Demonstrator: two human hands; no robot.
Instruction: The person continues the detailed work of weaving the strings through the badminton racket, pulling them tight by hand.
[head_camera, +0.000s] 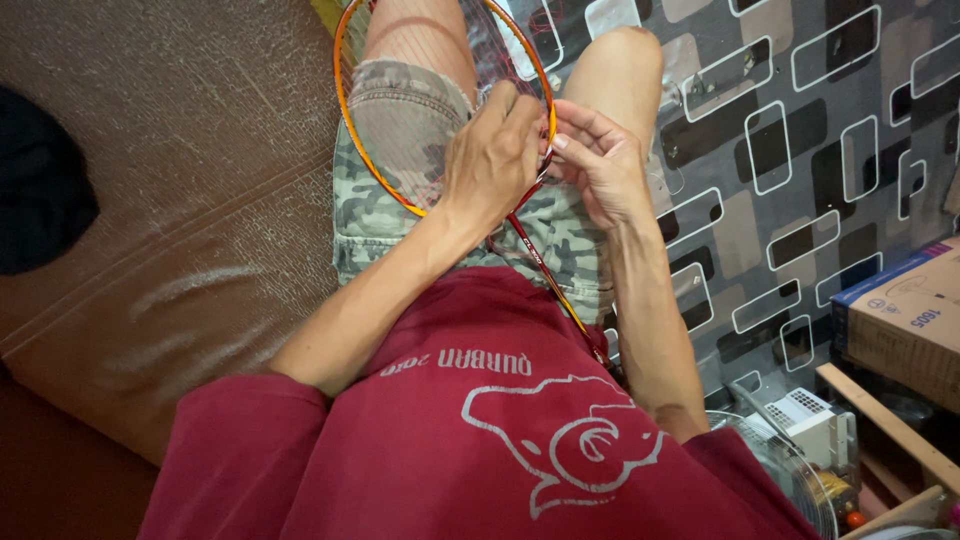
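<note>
An orange-framed badminton racket (352, 140) lies across my lap, its head over my left thigh and its red shaft (545, 275) running back toward my waist. My left hand (492, 160) grips the frame's lower right edge from above. My right hand (600, 160) pinches at the same spot on the frame, fingertips against the strings; whether it holds a loose string I cannot tell. Both hands touch each other. I wear camouflage shorts (385, 215) and a red shirt (480, 440).
A worn brown sofa seat (170, 200) spreads to the left, with a dark object (40, 180) at its edge. Patterned floor (800, 150) lies to the right. A cardboard box (900, 320), a wooden slat (890, 425), a white device (815, 420) and a round clear lid (780, 470) crowd the lower right.
</note>
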